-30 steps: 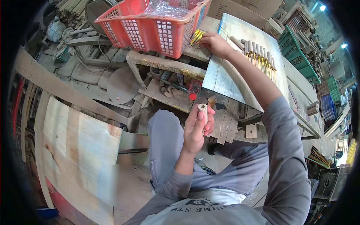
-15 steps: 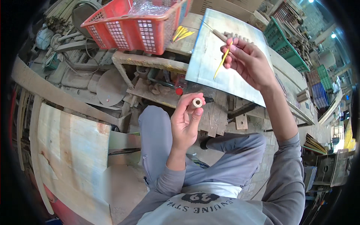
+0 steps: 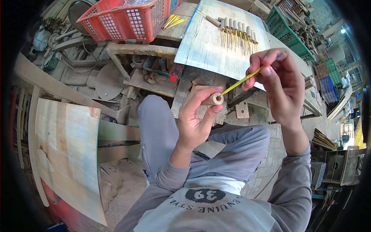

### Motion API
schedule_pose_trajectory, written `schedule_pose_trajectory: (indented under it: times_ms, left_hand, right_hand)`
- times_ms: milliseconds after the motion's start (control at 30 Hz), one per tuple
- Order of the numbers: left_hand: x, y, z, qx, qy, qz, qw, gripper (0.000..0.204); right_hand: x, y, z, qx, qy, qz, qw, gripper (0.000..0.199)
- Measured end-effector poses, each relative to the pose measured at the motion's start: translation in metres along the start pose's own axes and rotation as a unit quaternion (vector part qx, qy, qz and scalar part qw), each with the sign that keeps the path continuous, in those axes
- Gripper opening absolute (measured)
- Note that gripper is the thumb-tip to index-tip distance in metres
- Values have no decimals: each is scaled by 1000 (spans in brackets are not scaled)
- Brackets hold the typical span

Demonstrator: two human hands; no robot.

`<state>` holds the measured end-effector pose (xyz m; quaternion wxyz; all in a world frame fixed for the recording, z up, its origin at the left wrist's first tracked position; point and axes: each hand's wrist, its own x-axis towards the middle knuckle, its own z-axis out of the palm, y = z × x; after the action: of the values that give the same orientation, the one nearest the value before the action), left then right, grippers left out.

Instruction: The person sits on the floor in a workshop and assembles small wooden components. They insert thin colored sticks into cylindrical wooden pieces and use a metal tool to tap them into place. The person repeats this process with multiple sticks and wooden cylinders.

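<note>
My left hand (image 3: 194, 125) is closed around a short wooden cylinder (image 3: 217, 99), its end with a round hole facing up toward me. My right hand (image 3: 281, 91) pinches a thin yellow tapered stick (image 3: 242, 80) with a dark upper end. The stick slants down to the left, and its point is at the cylinder's upper rim, beside the hole; whether it touches cannot be made out. Beyond my hands, a pale board (image 3: 199, 44) carries a row of several wooden handles (image 3: 236, 26) with thin yellow and orange-brown points. Beside them lies a handle with a thin rod (image 3: 211, 20).
A red plastic crate (image 3: 116, 23) and a bundle of yellow sticks (image 3: 174, 21) occupy the bench at the left. A red-capped bottle (image 3: 176, 72) sits on the lower shelf. A green crate (image 3: 288, 33) stands at the far right. Another pale sheet (image 3: 67, 154) leans at my left.
My right hand has come down and right, bringing the yellow stick's point to the wooden cylinder. My left hand has shifted slightly right with the cylinder. The row of handles is now uncovered.
</note>
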<state>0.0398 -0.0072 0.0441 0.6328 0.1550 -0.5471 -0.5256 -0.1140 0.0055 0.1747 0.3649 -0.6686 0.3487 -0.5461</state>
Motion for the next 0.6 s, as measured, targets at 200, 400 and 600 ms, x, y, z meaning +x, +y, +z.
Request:
schedule_pose_trajectory:
  times_ms: [200,400,600]
  left_hand:
    - [-1,-3,4,-14,0,-21,1000,29]
    - [2,-7,1,-27,-12,31,999,28]
    - [1,-8,-2,-70,-13,-10,997,26]
  right_hand:
    - [-15,-12,4,-122,-45,-81,988,14]
    - [-16,-15,12,-215,-100,-96,967,18]
    - [-14,-13,16,-250,-99,-112,957,19]
